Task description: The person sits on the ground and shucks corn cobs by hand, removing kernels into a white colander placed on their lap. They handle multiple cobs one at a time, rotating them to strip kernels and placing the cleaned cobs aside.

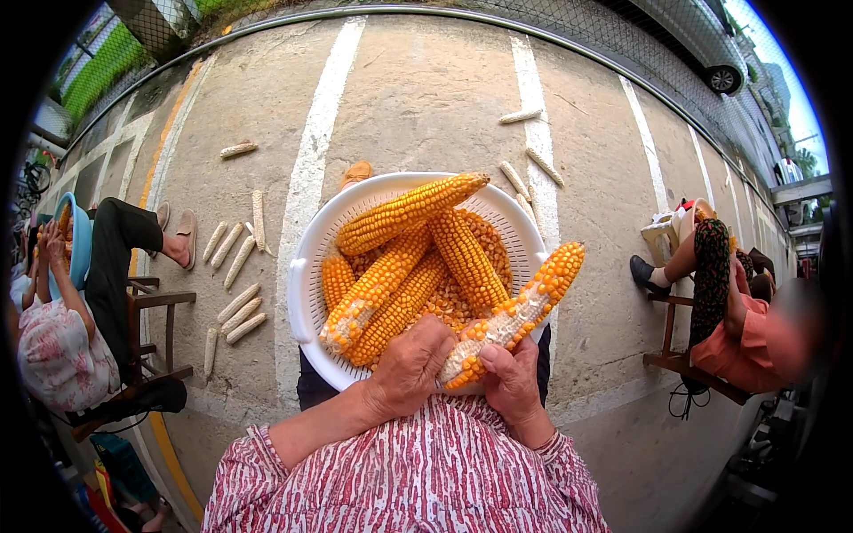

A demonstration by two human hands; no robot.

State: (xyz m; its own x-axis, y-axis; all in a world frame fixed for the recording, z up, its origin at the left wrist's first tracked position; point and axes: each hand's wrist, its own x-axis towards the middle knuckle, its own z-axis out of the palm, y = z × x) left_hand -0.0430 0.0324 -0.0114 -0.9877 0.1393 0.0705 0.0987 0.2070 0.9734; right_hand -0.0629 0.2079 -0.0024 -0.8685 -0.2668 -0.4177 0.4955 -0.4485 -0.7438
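Observation:
A partly stripped corn cob slants up to the right over a white plastic colander. My right hand is wrapped round its lower part, thumb on top. My left hand is closed, its curled fingers pressed to the cob's lower left end; the fingertips are hidden. White bare core shows along the cob's upper side, with yellow kernels left at the tip and edges. Several yellow ears of corn lie in the colander on loose kernels. One ear has a bare patch at its near end.
Stripped white cobs lie scattered on the concrete, left and ahead right. Seated people flank me: one at left with a blue basin, one at right in orange. Beyond the far rail stands a wire fence.

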